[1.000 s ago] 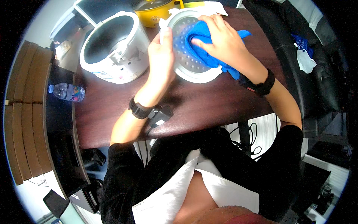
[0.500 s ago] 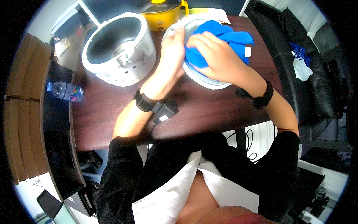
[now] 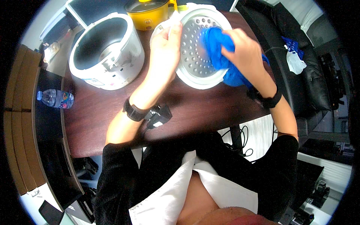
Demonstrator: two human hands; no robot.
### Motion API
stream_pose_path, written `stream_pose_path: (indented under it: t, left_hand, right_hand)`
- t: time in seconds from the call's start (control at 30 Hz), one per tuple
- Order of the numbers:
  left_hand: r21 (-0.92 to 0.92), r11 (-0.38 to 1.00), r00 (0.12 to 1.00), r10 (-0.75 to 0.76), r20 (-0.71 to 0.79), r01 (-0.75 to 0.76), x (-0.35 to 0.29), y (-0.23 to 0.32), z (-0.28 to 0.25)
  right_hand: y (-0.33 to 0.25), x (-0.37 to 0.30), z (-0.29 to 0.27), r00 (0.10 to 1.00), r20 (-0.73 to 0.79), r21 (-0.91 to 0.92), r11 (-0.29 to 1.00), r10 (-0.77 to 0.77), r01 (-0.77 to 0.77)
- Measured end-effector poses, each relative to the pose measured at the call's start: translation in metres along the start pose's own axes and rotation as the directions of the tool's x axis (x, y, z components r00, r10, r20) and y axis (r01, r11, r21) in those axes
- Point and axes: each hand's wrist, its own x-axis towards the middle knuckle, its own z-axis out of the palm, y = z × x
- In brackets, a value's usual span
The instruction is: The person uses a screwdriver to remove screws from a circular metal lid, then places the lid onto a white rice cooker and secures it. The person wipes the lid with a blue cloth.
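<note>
My left hand [image 3: 165, 48] grips the left edge of a white rice cooker lid [image 3: 202, 83], its inner side facing up. A silvery metal plate dotted with dimples or holes [image 3: 192, 48] fills the middle of that lid. My right hand [image 3: 245, 50] is closed on a bunched blue cloth [image 3: 218, 47], which lies against the plate's right part and hangs past the rim. The cloth's leading edge is smeared by motion. To the left stands the white rice cooker body [image 3: 127, 62], open at the top, its dark inside showing.
A yellow electric pot [image 3: 148, 18] stands behind, at the table's far edge. A black power adapter [image 3: 159, 116] is beside my left wrist. A water bottle [image 3: 56, 98] lies at the left, on a dark surface beside the brown table [image 3: 93, 123]. A black sofa [image 3: 300, 86] runs along the right.
My right hand and the cloth have moved right, uncovering most of the metal plate. The lid is now tilted more toward me, still in my left hand. The whole view has shifted slightly.
</note>
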Motion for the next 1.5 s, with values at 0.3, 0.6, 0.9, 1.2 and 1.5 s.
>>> stream_pose_path:
  t: [0.3,0.6,0.9,1.2,1.5]
  left_hand:
    - [0.325,0.906,0.953,0.300,-0.042,-0.271,-0.010,0.008,0.001]
    - [0.233,0.943,0.963,0.260,-0.074,-0.237,0.002,0.004,-0.010]
    - [-0.123,0.986,0.993,-0.113,-0.027,0.109,0.008,0.021,-0.022]
    - [-0.248,0.965,0.996,-0.089,-0.025,0.080,0.014,0.013,-0.026]
    - [-0.053,0.998,0.998,-0.030,-0.060,0.027,0.012,0.021,-0.028]
  right_hand:
    - [-0.025,0.058,0.014,0.972,-0.236,0.115,0.993,-0.013,0.041]
    - [-0.059,0.075,0.021,0.890,-0.323,0.261,0.874,-0.321,0.410]
    - [-0.083,0.046,0.009,0.912,-0.054,0.497,0.782,-0.406,0.377]
    - [-0.058,0.013,-0.006,0.897,0.175,0.453,0.842,-0.406,0.293]
    - [0.012,0.014,-0.007,0.997,-0.081,0.067,0.998,0.003,0.002]
